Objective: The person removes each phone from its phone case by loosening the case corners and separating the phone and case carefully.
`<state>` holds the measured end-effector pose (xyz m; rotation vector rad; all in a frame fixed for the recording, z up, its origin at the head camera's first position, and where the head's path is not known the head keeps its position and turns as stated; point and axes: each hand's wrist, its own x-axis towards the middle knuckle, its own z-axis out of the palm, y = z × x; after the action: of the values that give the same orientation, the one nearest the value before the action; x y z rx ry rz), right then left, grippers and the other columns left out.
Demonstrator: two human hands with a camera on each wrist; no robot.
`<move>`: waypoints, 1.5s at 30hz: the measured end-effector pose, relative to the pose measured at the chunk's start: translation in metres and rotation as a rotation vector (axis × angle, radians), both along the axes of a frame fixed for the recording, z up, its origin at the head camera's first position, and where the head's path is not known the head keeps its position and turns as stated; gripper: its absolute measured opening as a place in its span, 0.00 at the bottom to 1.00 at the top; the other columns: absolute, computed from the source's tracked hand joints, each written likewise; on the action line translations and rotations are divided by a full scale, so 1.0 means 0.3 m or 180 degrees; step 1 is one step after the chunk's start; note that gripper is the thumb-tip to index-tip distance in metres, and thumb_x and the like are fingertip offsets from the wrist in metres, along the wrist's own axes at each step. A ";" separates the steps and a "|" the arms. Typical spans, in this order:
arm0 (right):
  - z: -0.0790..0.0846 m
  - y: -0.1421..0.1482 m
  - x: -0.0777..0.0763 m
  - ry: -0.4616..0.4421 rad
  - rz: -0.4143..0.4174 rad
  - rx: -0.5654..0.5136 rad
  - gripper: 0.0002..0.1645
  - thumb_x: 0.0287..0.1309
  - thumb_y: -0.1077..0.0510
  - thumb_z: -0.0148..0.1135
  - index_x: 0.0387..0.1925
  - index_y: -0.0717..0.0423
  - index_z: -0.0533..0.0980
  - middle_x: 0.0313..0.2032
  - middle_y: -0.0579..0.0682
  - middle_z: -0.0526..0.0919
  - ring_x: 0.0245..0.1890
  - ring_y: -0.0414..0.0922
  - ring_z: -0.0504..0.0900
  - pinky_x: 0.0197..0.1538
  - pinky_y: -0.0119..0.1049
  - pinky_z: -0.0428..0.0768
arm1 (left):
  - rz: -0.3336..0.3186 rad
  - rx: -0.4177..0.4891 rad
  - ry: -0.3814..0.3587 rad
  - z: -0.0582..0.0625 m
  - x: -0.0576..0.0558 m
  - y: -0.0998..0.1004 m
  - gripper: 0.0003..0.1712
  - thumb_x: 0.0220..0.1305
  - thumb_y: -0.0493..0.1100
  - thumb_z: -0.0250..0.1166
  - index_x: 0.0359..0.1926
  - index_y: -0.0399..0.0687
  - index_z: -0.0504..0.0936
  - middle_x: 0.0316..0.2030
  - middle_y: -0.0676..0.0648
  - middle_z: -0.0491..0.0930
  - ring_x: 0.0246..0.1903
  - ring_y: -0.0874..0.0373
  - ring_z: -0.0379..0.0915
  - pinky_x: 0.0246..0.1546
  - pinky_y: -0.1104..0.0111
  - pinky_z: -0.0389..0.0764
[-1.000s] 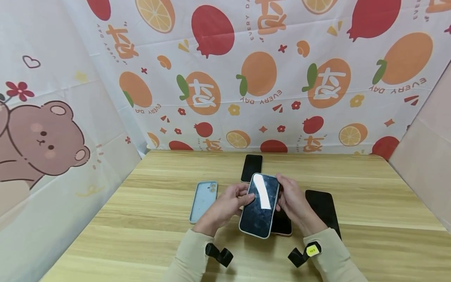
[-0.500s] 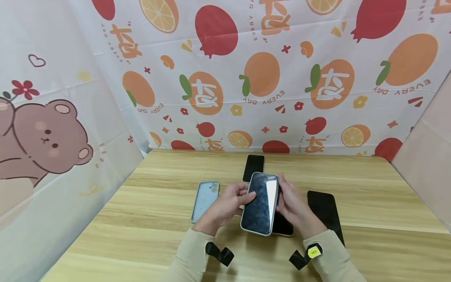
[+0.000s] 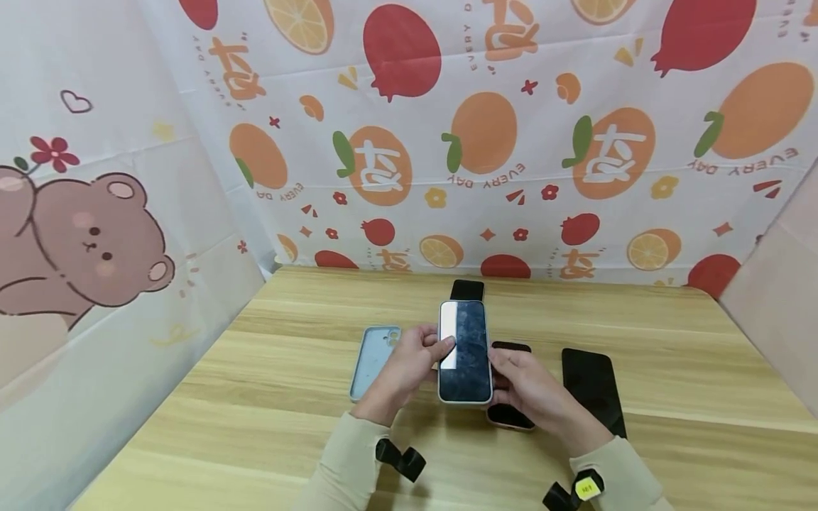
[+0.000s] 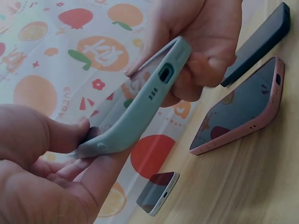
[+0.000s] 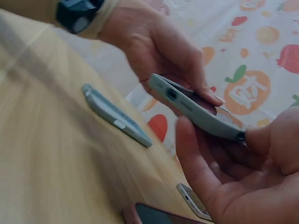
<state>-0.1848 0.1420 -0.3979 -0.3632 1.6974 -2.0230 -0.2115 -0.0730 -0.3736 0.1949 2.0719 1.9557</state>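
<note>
A phone (image 3: pixel 471 351) in a pale green-blue case is held above the table, screen up and a bright reflection on its left side. My left hand (image 3: pixel 405 362) grips its left edge, thumb on the screen and fingers beneath. At the right edge, near the lower corner, my right hand (image 3: pixel 533 390) pinches it. In the left wrist view the case's bottom edge (image 4: pixel 133 121) shows its charging-port cutout. The right wrist view also shows that case (image 5: pixel 198 109) between both hands. Below my right hand lies a phone in a pink case (image 4: pixel 243 112), partly hidden in the head view.
A pale blue phone case (image 3: pixel 371 365) lies left of my left hand. Another phone (image 3: pixel 467 290) lies behind the held one, partly covered by it. A dark phone (image 3: pixel 594 387) lies at the right. A fruit-print cloth (image 3: pixel 486 142) hangs behind the wooden table (image 3: pixel 255 426).
My right hand has slid from the phone's upper right corner down towards its lower right edge. The phone has turned more upright in the head view and risen slightly. My left hand keeps its grip.
</note>
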 end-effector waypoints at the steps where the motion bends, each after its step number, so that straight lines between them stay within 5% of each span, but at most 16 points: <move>1: -0.001 0.000 0.006 -0.0009 0.0074 0.0002 0.32 0.79 0.48 0.39 0.67 0.73 0.63 0.53 0.58 0.81 0.47 0.46 0.84 0.47 0.41 0.85 | 0.0052 -0.0011 0.0011 0.000 0.001 0.000 0.17 0.74 0.40 0.57 0.56 0.33 0.74 0.42 0.42 0.83 0.37 0.59 0.81 0.40 0.58 0.87; 7: 0.000 0.006 0.036 -0.0100 0.0395 -0.0167 0.31 0.77 0.54 0.45 0.69 0.74 0.58 0.60 0.65 0.77 0.53 0.55 0.84 0.56 0.43 0.81 | 0.0200 -0.0023 0.0060 0.003 0.011 -0.006 0.17 0.73 0.41 0.57 0.56 0.33 0.74 0.43 0.40 0.83 0.37 0.58 0.83 0.41 0.58 0.87; 14: 0.014 0.018 0.055 -0.0059 0.0210 -0.0171 0.31 0.75 0.58 0.50 0.68 0.75 0.58 0.64 0.66 0.73 0.56 0.50 0.82 0.61 0.46 0.77 | 0.0040 -0.0147 0.0087 0.008 0.009 -0.005 0.20 0.73 0.44 0.59 0.57 0.33 0.74 0.41 0.41 0.85 0.35 0.58 0.83 0.35 0.60 0.87; 27: -0.004 0.022 0.050 0.0741 0.0502 -0.0244 0.30 0.74 0.62 0.49 0.67 0.78 0.57 0.62 0.70 0.73 0.58 0.49 0.81 0.57 0.45 0.80 | -0.0085 -0.0085 0.0008 0.018 0.014 -0.026 0.15 0.75 0.41 0.55 0.54 0.35 0.75 0.31 0.50 0.81 0.31 0.60 0.80 0.28 0.64 0.85; 45: -0.016 0.042 0.040 0.0998 0.0571 -0.0376 0.24 0.74 0.65 0.47 0.64 0.78 0.61 0.59 0.63 0.78 0.56 0.48 0.82 0.56 0.45 0.81 | -0.0232 0.0293 -0.0216 0.006 -0.003 -0.023 0.14 0.75 0.40 0.55 0.52 0.32 0.75 0.32 0.51 0.86 0.30 0.59 0.84 0.29 0.65 0.85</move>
<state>-0.1729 0.1545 -0.4027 -0.8811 1.6535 -2.0170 -0.2123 -0.0799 -0.3718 0.2171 1.9075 1.9875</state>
